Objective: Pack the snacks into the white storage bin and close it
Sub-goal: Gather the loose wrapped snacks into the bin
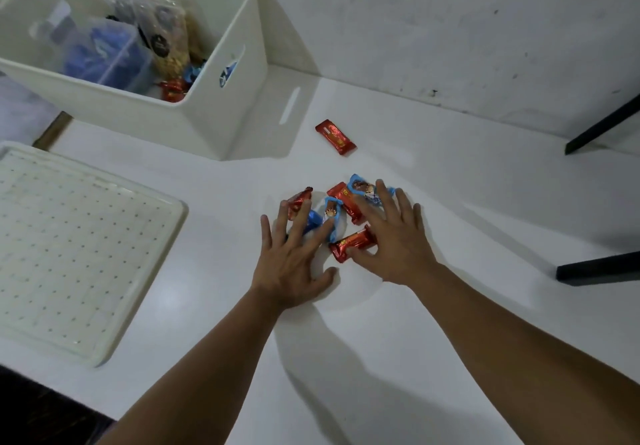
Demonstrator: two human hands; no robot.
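Hands, left (294, 261) and right (398, 236), fingers spread flat over small red and blue wrapped snacks (346, 216); lone red bar (335, 136) apart; open white plastic bin (194, 112) beyond; dotted white lid (69, 250) left.

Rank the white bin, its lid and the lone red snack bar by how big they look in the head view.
1. white bin and lid: too alike to rank; the frame crops both.
2. lone red snack bar: clearly smallest.
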